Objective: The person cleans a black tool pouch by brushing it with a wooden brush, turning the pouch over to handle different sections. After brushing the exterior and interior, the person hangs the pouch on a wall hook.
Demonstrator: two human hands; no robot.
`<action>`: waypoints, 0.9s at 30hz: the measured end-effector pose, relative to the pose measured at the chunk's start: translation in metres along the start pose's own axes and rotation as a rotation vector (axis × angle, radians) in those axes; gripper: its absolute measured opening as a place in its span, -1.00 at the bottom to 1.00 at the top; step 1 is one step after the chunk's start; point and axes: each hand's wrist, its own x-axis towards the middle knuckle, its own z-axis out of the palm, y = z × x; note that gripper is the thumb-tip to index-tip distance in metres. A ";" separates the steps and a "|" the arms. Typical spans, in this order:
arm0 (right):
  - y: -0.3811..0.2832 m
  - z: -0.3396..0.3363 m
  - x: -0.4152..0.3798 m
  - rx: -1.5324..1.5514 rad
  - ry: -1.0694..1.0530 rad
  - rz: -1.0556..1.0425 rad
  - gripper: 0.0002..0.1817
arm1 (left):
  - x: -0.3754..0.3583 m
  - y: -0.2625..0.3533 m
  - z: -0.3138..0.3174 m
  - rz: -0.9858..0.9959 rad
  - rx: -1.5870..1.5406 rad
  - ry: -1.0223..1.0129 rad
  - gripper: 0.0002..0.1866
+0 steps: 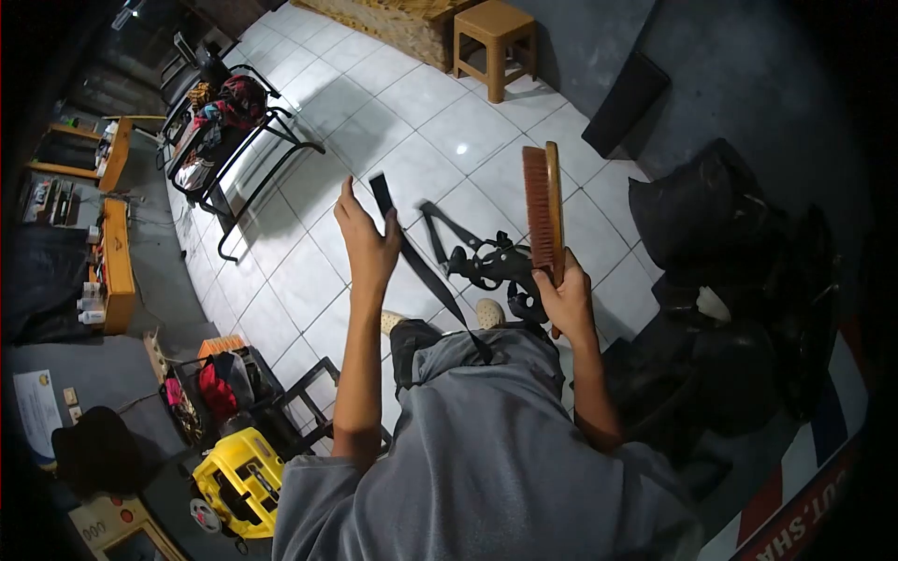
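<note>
My left hand is raised with its index finger stretched up. A flat black strap passes at its thumb, apparently pinched there, with the short end sticking up above. The strap's lower end reaches down to my lap. My right hand is wrapped round the lower part of a long wooden brush, held upright with its reddish-brown bristles facing left. Just left of that hand hangs a black harness with straps and ring-like parts. Whether the right fingers also grip the harness is hidden.
White floor tiles lie ahead. A black metal rack holding cloths stands at the upper left, a tan plastic stool at the back. Dark bags crowd the right. A yellow machine sits at the lower left.
</note>
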 end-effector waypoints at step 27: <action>-0.020 -0.018 -0.004 0.047 -0.248 -0.071 -0.74 | -0.017 -0.004 0.007 -0.145 0.204 -0.581 -0.67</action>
